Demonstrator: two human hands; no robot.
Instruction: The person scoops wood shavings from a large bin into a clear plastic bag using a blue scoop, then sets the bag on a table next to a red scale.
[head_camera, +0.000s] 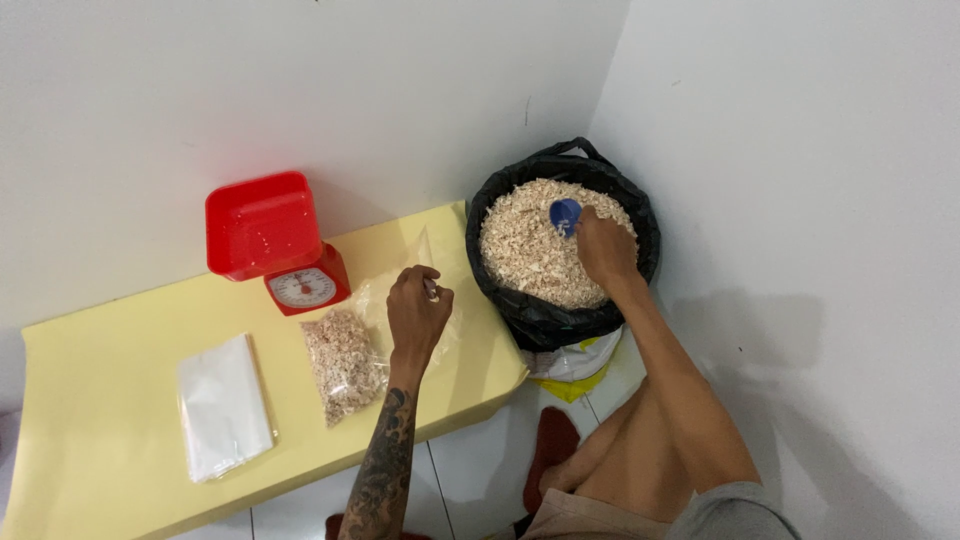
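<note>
My right hand (605, 248) grips a blue scoop (564, 214) and rests on pale wood shavings (525, 250) that fill a black bag (560, 318) in the corner. Over the yellow table (120, 360), my left hand (417, 308) pinches the mouth of a clear plastic bag (415, 262) and holds it up. A filled clear bag of shavings (342, 366) lies flat just left of that hand.
A red kitchen scale (272, 240) with a square tray and a dial stands at the table's back. A stack of empty clear bags (224, 404) lies at the left. White walls meet behind the black bag. My bent knee and a red slipper (548, 455) are below.
</note>
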